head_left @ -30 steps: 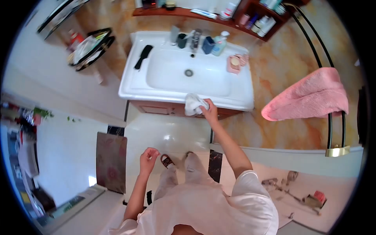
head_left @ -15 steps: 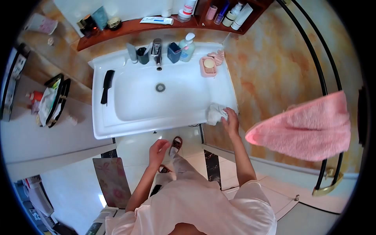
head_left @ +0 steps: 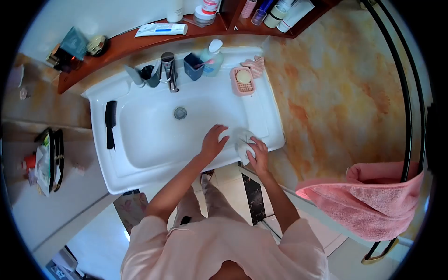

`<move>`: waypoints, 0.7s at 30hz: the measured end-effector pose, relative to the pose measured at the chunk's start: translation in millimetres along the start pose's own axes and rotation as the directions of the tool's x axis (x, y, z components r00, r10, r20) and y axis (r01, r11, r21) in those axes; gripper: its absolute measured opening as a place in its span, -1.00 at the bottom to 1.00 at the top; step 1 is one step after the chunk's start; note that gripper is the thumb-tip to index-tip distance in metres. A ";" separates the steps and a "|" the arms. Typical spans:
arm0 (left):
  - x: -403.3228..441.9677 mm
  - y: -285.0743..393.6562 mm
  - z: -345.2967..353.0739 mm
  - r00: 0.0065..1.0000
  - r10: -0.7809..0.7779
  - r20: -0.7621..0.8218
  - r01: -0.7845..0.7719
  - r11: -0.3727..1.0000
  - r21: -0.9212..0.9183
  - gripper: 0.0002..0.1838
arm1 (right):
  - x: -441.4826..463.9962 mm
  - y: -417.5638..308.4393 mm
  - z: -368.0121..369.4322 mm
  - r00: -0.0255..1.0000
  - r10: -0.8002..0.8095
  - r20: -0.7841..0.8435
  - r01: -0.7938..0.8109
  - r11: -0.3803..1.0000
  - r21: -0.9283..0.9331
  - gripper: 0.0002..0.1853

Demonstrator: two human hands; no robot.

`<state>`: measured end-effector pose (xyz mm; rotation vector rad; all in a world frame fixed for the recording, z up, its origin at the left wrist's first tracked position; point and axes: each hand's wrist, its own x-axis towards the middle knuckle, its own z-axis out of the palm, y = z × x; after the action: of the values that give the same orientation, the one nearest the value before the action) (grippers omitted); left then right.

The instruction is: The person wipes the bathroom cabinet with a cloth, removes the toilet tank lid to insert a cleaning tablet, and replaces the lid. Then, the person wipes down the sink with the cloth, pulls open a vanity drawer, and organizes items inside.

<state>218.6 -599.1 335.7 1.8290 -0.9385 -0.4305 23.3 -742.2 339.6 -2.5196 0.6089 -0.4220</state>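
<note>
My right hand (head_left: 259, 155) is closed on a crumpled white cloth (head_left: 243, 145) at the front right rim of the white sink (head_left: 105, 170). Over the front right part of the basin, my left hand (head_left: 214, 141) has its fingers apart and holds nothing. A pink soap dish (head_left: 242, 88) with a round soap stands on the right ledge. Behind the basin are the faucet (head_left: 168, 70), a dark blue cup (head_left: 192, 66) and a pump bottle (head_left: 213, 58). A black comb (head_left: 110, 125) lies on the left ledge.
A red-brown shelf (head_left: 123, 45) with tubes and jars runs above the sink. At the right, a pink towel (head_left: 373, 200) hangs on a black rail (head_left: 407, 107). An open pouch (head_left: 50, 161) sits at the left.
The view has shifted closer over the sink. My left hand has moved up from near my body to over the basin. My right hand has kept the cloth, moving it right along the front rim.
</note>
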 end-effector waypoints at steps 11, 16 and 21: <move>125.3 -37.5 145.2 0.981 -0.192 0.027 0.193 0.977 -0.087 -0.18 | -33.0 -10.4 14.8 0.730 0.517 -0.447 -0.261 0.816 0.516 -0.72; 56.9 -43.1 113.5 0.899 -0.127 0.418 0.081 0.989 0.125 -0.21 | -56.9 13.2 40.3 0.551 0.721 -0.420 -0.223 0.612 0.759 -0.68; 75.7 -28.3 54.1 0.497 -0.128 0.859 -0.034 0.985 0.167 -0.31 | -54.4 15.3 38.2 0.486 0.800 -0.352 -0.105 0.453 0.885 -0.61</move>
<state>243.0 -684.3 295.5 1.7414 -1.6408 -1.4610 -12.8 -711.6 290.4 -1.0806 1.1535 -1.2178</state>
